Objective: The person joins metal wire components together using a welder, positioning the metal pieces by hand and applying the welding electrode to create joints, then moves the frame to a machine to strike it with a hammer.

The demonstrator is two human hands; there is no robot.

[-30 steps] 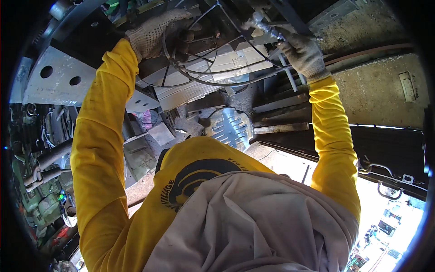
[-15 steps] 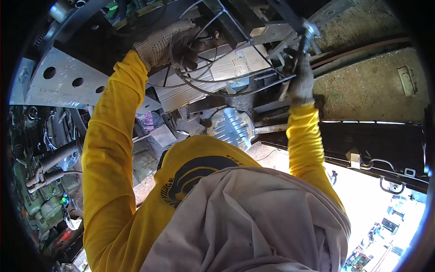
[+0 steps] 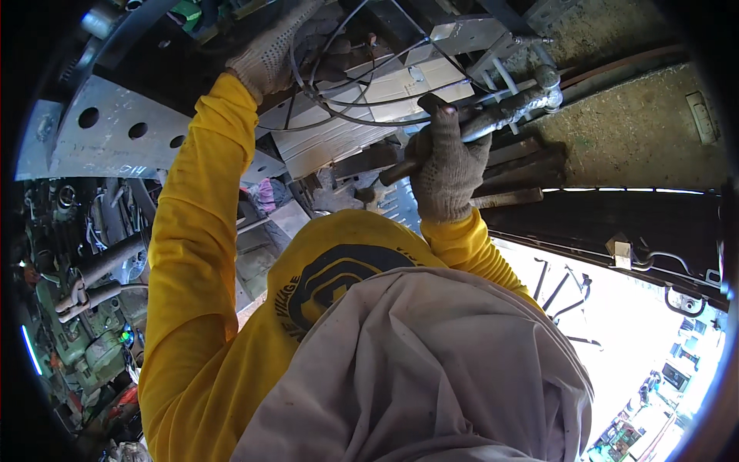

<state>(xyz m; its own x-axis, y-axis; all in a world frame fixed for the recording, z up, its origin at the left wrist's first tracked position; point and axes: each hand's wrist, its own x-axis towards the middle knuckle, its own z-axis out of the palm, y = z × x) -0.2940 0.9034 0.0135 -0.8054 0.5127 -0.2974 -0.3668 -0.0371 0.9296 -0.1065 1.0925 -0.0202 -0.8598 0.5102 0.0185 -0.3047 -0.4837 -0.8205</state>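
My left hand [image 3: 273, 58], in a knitted work glove, is closed at the left side of a frame of bent metal rods [image 3: 377, 123]. Its fingers are partly hidden behind the curved rods. To the right, my gloved right hand [image 3: 450, 165] wraps round the shaft of a metal hammer [image 3: 508, 108]. The hammer's head [image 3: 548, 85] points to the right, beyond the frame's right end, and the lower end of its shaft sticks out left of my palm. Flattened cardboard [image 3: 323, 146] lies under the rods.
A steel beam with round holes [image 3: 112, 127] runs along the left. Worn metal plate [image 3: 639, 131] covers the right side, above a dark ledge [image 3: 616, 223]. Greenish machinery [image 3: 85, 331] stands at lower left. Thin rods [image 3: 570, 300] lie on the bright ground at lower right.
My right hand has come down and left with the hammer, whose shaft has swung from nearly upright to nearly level. My left hand stays at the rod frame, slightly higher in view.
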